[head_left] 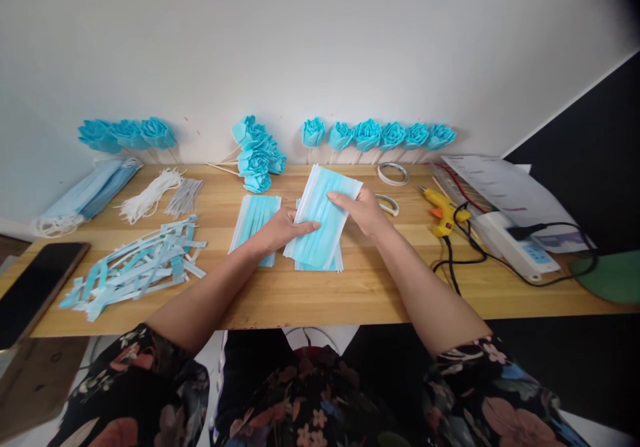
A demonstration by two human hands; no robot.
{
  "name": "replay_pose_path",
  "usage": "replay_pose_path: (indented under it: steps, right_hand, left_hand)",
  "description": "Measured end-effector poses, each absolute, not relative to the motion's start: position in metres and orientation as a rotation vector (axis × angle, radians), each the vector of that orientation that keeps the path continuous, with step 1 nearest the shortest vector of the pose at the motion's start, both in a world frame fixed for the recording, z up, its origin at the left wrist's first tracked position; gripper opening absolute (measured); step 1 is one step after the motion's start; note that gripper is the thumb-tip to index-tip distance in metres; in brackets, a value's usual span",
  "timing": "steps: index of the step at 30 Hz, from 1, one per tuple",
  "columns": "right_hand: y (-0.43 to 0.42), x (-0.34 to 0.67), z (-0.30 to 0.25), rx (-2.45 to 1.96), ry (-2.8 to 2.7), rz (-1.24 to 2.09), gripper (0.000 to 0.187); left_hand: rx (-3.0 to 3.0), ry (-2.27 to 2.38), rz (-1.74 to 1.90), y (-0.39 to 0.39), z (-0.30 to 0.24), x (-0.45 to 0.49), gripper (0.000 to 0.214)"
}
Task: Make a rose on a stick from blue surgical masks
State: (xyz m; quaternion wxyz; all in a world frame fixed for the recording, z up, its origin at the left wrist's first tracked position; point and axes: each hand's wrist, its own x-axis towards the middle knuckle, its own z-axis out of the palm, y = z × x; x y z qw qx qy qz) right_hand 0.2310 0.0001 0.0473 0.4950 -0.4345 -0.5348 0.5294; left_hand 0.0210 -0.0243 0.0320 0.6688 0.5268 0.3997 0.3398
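A light blue pleated face mask (323,217) with white edges is held tilted above the table, and no ear loops show on it. My left hand (287,228) grips its left edge, thumb on top. At its upper right edge, my right hand (363,210) pinches it with the thumb on the front. Whether it is one mask or several layers I cannot tell. Partly hidden beneath it lies another blue mask piece (337,260). Left of that, a flat pleated mask (250,224) lies partly behind my left forearm.
Blue flowers on sticks (367,135) stand along the wall. To the left are cut strips (145,267), white ear loops (153,195), grey wires (184,197), looped masks (93,194) and a phone (37,287). To the right are tape rolls (393,182), a yellow glue gun (443,212) and a power strip (517,244).
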Motion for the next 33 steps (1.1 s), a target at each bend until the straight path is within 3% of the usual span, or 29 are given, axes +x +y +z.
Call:
replay_pose_path:
  steps: [9,18,33]
  right_hand:
    - [0.004,0.232,0.048,-1.039,-1.287,1.264,0.053]
    - [-0.002,0.232,0.052,-1.054,-1.600,1.318,0.053]
    - [0.001,0.233,0.050,-1.126,-1.605,1.158,0.050]
  left_hand:
    - [1.149,0.923,0.870,-0.025,0.035,0.022,0.028]
    - [1.058,0.918,1.073,-0.021,0.036,0.023,0.055]
    - [1.068,0.960,1.178,-0.016,0.033,0.021,0.057]
